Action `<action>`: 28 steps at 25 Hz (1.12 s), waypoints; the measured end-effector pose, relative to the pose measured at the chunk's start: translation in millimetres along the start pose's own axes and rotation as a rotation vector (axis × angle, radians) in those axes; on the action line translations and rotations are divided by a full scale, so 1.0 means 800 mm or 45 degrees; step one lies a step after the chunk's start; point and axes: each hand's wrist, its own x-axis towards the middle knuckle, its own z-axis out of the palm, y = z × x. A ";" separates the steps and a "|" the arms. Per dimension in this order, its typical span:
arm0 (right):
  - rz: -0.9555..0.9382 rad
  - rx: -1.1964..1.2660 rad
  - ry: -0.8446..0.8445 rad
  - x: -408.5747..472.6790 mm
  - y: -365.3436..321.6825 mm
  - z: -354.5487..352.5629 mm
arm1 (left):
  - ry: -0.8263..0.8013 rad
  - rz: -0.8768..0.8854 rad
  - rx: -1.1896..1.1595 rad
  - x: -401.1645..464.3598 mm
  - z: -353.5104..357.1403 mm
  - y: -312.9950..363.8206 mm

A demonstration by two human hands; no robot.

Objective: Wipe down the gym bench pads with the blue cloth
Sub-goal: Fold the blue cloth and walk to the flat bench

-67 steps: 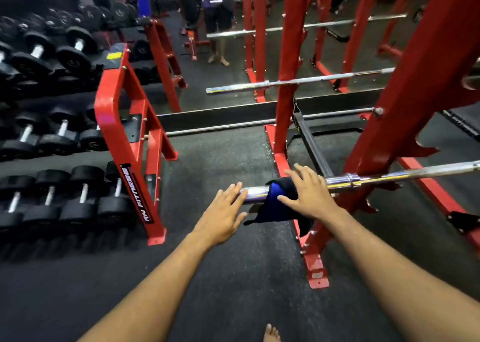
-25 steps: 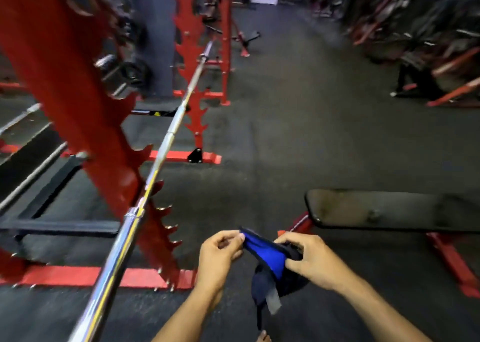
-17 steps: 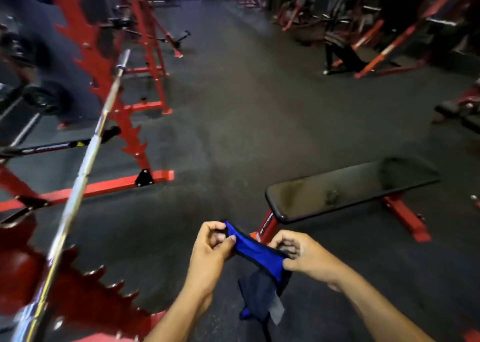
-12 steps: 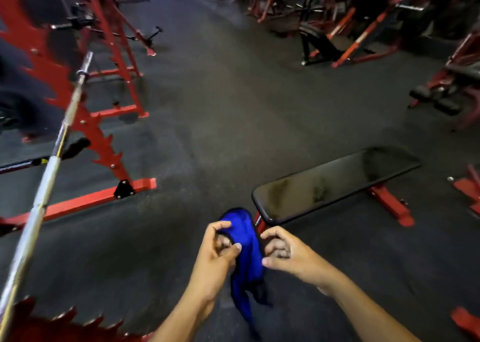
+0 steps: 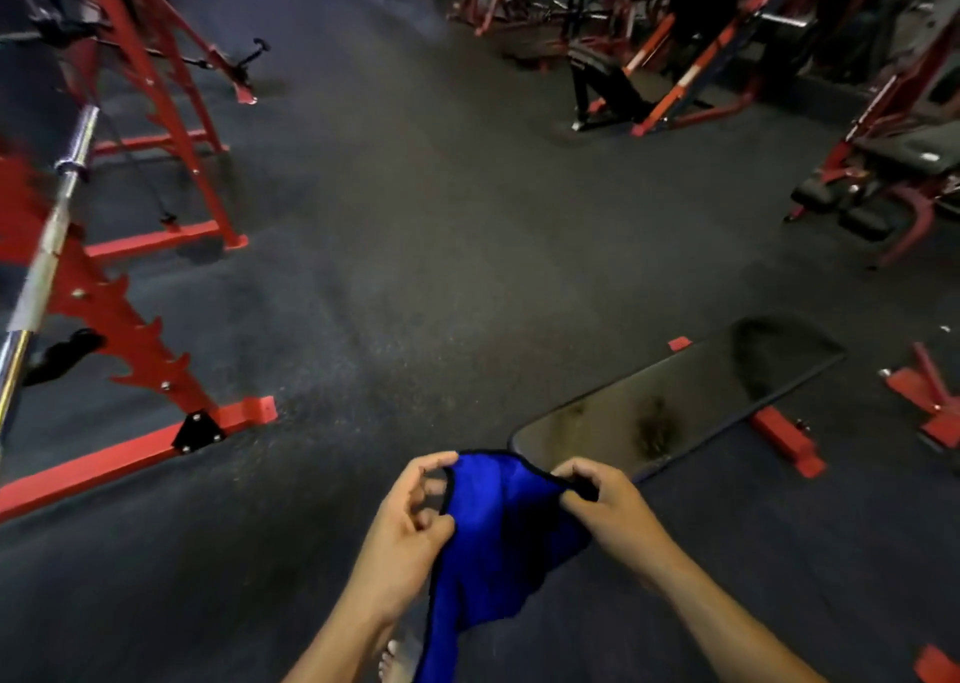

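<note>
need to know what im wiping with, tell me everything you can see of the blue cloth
The blue cloth is bright blue with a thin dark stitched hem, soft and limp like microfibre. It is held up in the air, spread between the left hand and right hand, each pinching its top edge with the fingers. The rest hangs down in loose folds in front of the near end of the black bench pad, apparently not touching it.

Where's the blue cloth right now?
In the head view the blue cloth hangs low at centre, held between the left hand and right hand, just short of the black bench pad's near end.
</note>
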 end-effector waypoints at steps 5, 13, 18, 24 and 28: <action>-0.134 -0.018 0.108 0.119 -0.085 -0.016 | -0.153 -0.045 0.016 0.097 -0.093 0.051; -0.354 -0.603 0.238 0.222 -0.127 -0.031 | -0.207 0.170 0.346 0.246 -0.144 0.109; -0.199 -0.887 0.512 0.312 -0.123 -0.047 | -0.324 0.229 0.587 0.349 -0.176 0.135; -0.049 -0.642 0.558 0.434 -0.140 -0.029 | -0.573 0.307 0.755 0.469 -0.206 0.170; -0.100 -0.442 0.322 0.490 -0.165 -0.035 | -0.534 0.459 0.737 0.559 -0.219 0.178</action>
